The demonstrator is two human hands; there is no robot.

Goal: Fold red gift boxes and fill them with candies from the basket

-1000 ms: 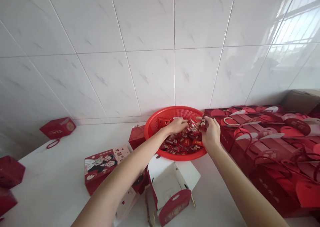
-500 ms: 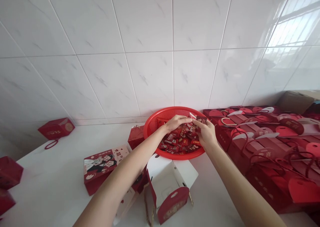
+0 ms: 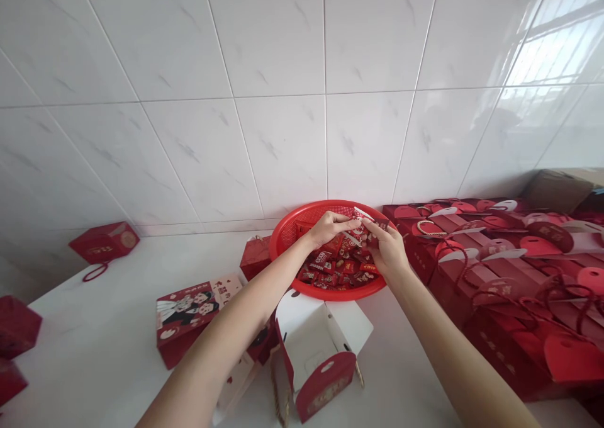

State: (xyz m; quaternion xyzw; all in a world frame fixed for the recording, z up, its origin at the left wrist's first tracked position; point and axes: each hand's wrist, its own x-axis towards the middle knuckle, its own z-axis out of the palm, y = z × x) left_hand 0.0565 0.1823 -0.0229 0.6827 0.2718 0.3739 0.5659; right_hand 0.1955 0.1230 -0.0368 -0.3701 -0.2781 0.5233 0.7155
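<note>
Both my hands are over a red plastic basket [image 3: 283,242] full of wrapped candies [image 3: 337,270]. My left hand [image 3: 328,230] reaches in from the left, its fingers pinched on a red-and-white candy wrapper. Opposite it, my right hand [image 3: 389,248] is closed around wrapped candies [image 3: 359,223], with a dark red one sticking out by the thumb. The fingers partly hide how many candies are held. In front of the basket stands an open gift box [image 3: 314,346], white inside, with rope handles and no candies visible in it.
A closed gift box with a cartoon couple [image 3: 189,308] lies left of the open one. Many red gift boxes [image 3: 509,277] crowd the right side. Small red boxes [image 3: 106,242] sit at the far left. A tiled wall [image 3: 283,145] rises behind the basket.
My left fingers have drawn slightly left and lower, showing more of the white-edged wrapper between the hands. My right hand has barely moved. The boxes and basket stay in place.
</note>
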